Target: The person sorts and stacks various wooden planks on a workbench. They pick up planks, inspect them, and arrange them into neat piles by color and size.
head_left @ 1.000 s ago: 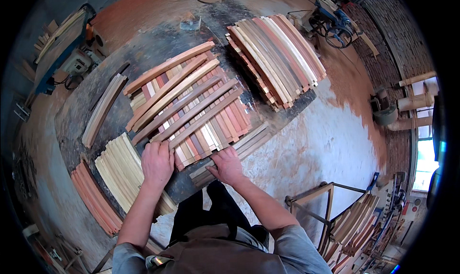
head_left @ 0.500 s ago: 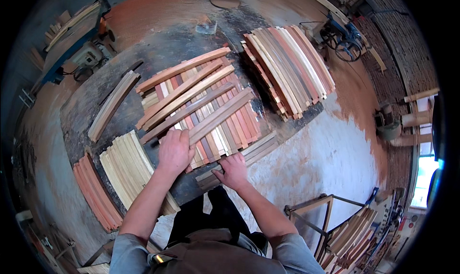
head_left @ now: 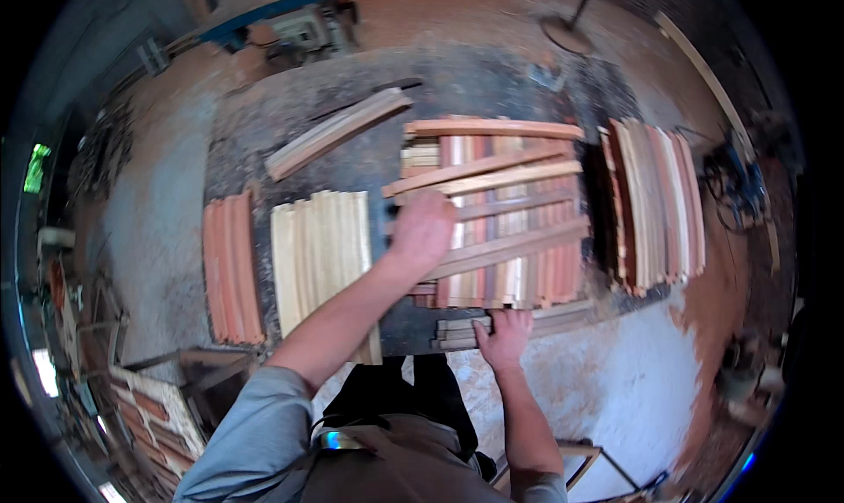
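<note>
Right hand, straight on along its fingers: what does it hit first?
Most likely the near ends of the multicoloured wood stack, just ahead of the right hand. Depth is unclear in this one view: the fingertips may already touch it, or could sit slightly above or below.
</note>
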`<state>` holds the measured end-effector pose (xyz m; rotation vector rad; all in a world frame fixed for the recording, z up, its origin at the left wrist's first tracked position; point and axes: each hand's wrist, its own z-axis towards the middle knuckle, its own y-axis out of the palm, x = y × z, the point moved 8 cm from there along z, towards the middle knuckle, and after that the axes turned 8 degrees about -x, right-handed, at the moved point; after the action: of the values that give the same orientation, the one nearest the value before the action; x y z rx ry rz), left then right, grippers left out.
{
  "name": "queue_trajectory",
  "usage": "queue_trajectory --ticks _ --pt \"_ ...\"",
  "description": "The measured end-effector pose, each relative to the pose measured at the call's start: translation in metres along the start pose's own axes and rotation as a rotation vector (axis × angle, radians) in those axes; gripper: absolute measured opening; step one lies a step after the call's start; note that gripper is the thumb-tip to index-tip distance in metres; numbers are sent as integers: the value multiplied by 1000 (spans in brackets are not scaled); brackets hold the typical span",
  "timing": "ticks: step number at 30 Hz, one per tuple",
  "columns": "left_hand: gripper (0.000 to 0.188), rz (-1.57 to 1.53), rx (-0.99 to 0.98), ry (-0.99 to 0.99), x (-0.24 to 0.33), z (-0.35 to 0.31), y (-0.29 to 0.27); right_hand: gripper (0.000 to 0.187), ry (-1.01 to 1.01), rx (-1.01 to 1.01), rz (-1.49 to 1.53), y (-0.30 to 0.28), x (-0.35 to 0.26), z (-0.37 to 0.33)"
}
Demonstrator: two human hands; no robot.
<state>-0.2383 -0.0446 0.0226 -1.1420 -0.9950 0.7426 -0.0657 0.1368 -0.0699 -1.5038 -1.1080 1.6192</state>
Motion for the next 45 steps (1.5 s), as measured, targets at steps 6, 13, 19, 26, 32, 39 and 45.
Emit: queue_trajectory --ticks 6,13,19,26,32,39,45 --pt "13 -186 -201 -36 8 -7 25 40 -7 -28 -87 7 -3 -2" --pt "34 -272 -202 -22 25 -26 14 41 22 -37 -80 6 -3 -2" --pt "52 -193 -167 38 32 -33 20 39 -19 -31 -117 5 -7 0" --pt "58 -348 -207 -168 -34 -82 -33 38 -30 -11 -102 2 -12 4" --pt "53 -240 209 -532 -220 -85 -117 40 66 -128 -132 13 -1 2" --pt "64 13 88 -903 -432 -75 -91 42 114 -201 -239 25 8 2" --pt "66 50 93 -1105 -502 -63 -64 43 195 -308 -275 29 11 1"
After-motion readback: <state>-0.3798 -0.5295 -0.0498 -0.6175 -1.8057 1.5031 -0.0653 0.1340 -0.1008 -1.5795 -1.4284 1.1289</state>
